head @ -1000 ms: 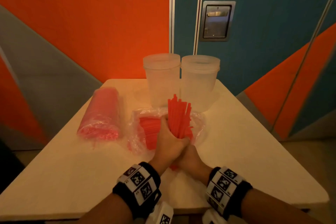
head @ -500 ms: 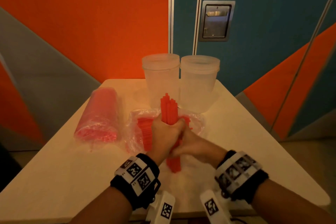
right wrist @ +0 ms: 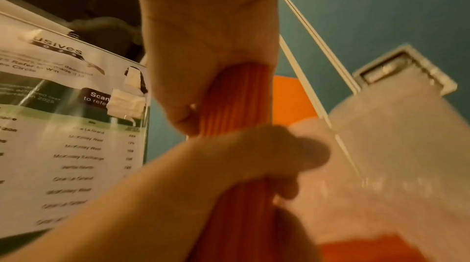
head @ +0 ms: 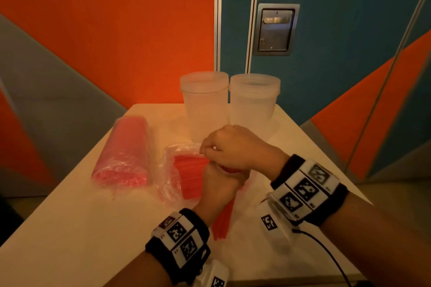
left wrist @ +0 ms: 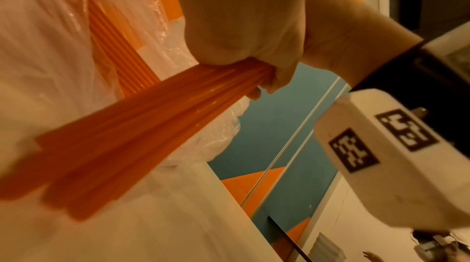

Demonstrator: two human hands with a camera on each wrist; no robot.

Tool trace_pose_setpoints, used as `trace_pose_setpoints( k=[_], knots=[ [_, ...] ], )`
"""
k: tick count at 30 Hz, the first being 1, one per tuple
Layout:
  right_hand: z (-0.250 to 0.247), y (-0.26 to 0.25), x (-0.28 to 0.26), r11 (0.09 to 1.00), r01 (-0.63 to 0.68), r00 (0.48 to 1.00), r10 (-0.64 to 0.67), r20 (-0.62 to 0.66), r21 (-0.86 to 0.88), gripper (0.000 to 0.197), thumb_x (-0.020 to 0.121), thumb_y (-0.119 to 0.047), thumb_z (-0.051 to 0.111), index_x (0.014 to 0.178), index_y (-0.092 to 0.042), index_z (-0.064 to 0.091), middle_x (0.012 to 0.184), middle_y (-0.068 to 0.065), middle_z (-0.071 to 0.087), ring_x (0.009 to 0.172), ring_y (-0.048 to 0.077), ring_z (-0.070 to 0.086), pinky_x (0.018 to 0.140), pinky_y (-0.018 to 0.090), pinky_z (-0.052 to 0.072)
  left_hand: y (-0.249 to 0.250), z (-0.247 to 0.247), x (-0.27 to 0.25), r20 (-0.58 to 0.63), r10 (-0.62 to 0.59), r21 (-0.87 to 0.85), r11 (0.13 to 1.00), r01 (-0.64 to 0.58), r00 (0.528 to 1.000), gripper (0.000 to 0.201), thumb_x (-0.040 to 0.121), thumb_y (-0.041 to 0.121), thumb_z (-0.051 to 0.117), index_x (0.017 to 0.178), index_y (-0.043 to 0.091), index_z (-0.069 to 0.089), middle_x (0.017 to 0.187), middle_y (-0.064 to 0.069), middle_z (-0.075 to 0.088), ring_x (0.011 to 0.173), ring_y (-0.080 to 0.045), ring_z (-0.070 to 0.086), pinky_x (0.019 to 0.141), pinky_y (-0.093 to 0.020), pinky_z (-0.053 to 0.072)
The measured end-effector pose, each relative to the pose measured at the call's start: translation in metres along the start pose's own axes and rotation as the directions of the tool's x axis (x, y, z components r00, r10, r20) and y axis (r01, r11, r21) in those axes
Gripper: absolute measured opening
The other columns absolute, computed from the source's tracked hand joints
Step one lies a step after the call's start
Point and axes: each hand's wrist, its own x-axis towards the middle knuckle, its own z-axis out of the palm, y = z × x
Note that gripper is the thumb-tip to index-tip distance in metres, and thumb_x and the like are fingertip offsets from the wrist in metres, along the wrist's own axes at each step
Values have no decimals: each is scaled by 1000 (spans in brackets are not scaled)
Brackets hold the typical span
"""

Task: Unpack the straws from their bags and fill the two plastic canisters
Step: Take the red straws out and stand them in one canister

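Against an orange-and-teal wall, both hands meet over a pale table [head: 70, 228]: the left hand [head: 217, 184] grips a bundle of red straws [left wrist: 142, 125], the right hand [head: 233, 147] clamped around its top. Left lie an opened bag [head: 172, 170] and a sealed bag [head: 123, 154]; beyond stand two lidded canisters [head: 205, 105].

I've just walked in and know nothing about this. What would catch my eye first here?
Probably the bundle of red straws, gripped by both hands at the middle of the table: the right hand on top, the left hand just below. Behind them two clear plastic canisters stand side by side with lids on, and a sealed bag of straws lies to the left.
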Motion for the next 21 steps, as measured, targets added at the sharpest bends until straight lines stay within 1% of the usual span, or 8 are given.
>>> trace_pose_setpoints(
  k=[3, 7, 10, 12, 13, 15, 18, 21],
  knots=[
    [-5, 9, 1, 981, -16, 993, 38, -108, 193, 31, 88, -33, 43, 92, -20, 71, 101, 4, 71, 93, 24, 61, 82, 40, 50, -2, -1, -1, -7, -45, -7, 999, 45, 999, 18, 67, 6, 74, 69, 13, 57, 56, 4, 58, 46, -3, 51, 44, -20, 39],
    [-2, 1, 3, 969, -26, 998, 11, 63, 247, 31, 91, -29, 45, 88, -15, 73, 98, 7, 71, 94, 24, 61, 87, 40, 47, -2, -4, 0, -43, 22, -16, 1000, -23, 999, 15, 70, 0, 69, 80, 8, 61, 64, -1, 63, 53, -5, 59, 48, -17, 44],
    [-20, -1, 16, 844, -52, 997, 11, 81, 535, 40, 96, -39, 41, 99, -12, 71, 104, 4, 70, 97, 14, 61, 92, 29, 46, 1, -11, 4, -44, -26, -73, 997, 22, 999, 13, 80, 5, 69, 79, 11, 58, 60, 0, 64, 48, -7, 60, 47, -20, 46],
    [-37, 9, 41, 751, -79, 986, 158, -62, 655, 45, 98, -40, 35, 104, -10, 68, 108, 6, 68, 98, 17, 61, 89, 30, 44, -1, -20, 10, -125, -33, -41, 999, 28, 992, 19, 80, 15, 71, 74, 18, 54, 57, 8, 59, 47, 0, 55, 48, -16, 43],
    [-42, 18, 59, 762, -92, 962, 234, -141, 641, 43, 99, -37, 36, 108, -8, 66, 111, 8, 67, 102, 21, 60, 89, 32, 44, -1, -24, 13, -162, -33, -28, 999, 29, 986, 18, 79, 18, 72, 74, 19, 54, 59, 11, 58, 49, 1, 54, 50, -16, 43],
    [-45, 37, 95, 889, -169, 935, 281, -216, 425, 35, 96, -26, 44, 123, -6, 56, 126, 12, 58, 118, 26, 52, 98, 36, 40, -2, -33, 18, -205, -65, -24, 998, 62, 977, 16, 79, 18, 71, 77, 17, 55, 61, 9, 59, 49, 0, 55, 49, -18, 43],
    [-29, 58, 138, 972, -220, 959, 231, -161, 86, 58, 88, -9, 51, 142, -9, 29, 149, 11, 30, 139, 29, 23, 109, 42, 31, -4, -40, 19, -231, -126, -11, 992, 127, 965, 18, 79, 10, 69, 76, 17, 52, 60, -1, 57, 42, -5, 52, 40, -20, 42],
    [-1, 65, 158, 976, -215, 968, 209, -137, -32, 77, 85, -1, 51, 148, -11, 8, 157, 6, 5, 145, 28, -1, 107, 44, 32, -3, -43, 18, -244, -119, -18, 993, 118, 963, 20, 78, 7, 68, 73, 17, 51, 58, -2, 55, 42, -7, 51, 40, -20, 43]
  ],
)
